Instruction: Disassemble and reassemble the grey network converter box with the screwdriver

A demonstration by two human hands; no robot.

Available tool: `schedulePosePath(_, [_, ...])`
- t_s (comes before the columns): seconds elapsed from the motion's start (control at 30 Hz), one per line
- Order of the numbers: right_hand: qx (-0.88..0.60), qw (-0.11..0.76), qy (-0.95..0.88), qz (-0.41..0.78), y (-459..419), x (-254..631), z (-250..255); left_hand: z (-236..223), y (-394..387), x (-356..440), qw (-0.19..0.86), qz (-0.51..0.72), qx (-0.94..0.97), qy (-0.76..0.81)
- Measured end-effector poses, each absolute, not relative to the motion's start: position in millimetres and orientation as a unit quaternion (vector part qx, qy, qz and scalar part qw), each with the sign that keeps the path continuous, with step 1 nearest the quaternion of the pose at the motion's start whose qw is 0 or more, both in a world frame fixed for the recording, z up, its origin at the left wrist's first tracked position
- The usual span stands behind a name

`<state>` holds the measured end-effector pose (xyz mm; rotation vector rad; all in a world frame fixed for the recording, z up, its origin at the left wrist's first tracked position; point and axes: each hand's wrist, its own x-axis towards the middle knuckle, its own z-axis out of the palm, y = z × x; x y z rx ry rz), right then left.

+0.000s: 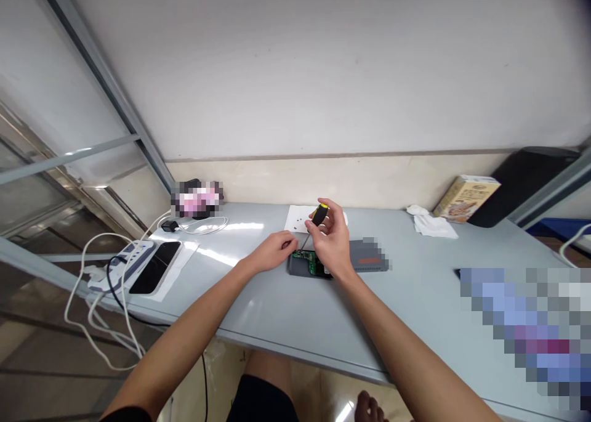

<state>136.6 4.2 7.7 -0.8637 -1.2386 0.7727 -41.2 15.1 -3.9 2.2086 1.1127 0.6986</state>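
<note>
My right hand (335, 240) grips a screwdriver (320, 212) by its black and yellow handle. The thin shaft slants down to the left, its tip at the upper edge of an opened dark grey device (300, 268). Inside that casing a green circuit board (312, 263) shows, partly covered by my right hand. My left hand (276, 251) is closed, fingers curled beside the casing's upper left corner; what they hold, if anything, is hidden. Behind both hands lies a white paper (292, 215) with several tiny dark screws on it. A grey cover (364, 255) rests right of the device.
On the left lie a phone (156, 268), a power strip (132, 255) and white cables hanging over the table (258, 311) edge. At the back right stand a yellow box (468, 199) and a black case (521, 185), near crumpled tissue (431, 223). Blurred items occupy both sides.
</note>
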Motion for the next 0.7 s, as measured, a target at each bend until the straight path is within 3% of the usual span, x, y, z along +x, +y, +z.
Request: schedulePosePath(0.7, [-0.379,0.670,-0.533,0.351,6.5,135.9,6.2,-1.9,11.2,-39.8,0.275,0.262,0.825,0.418])
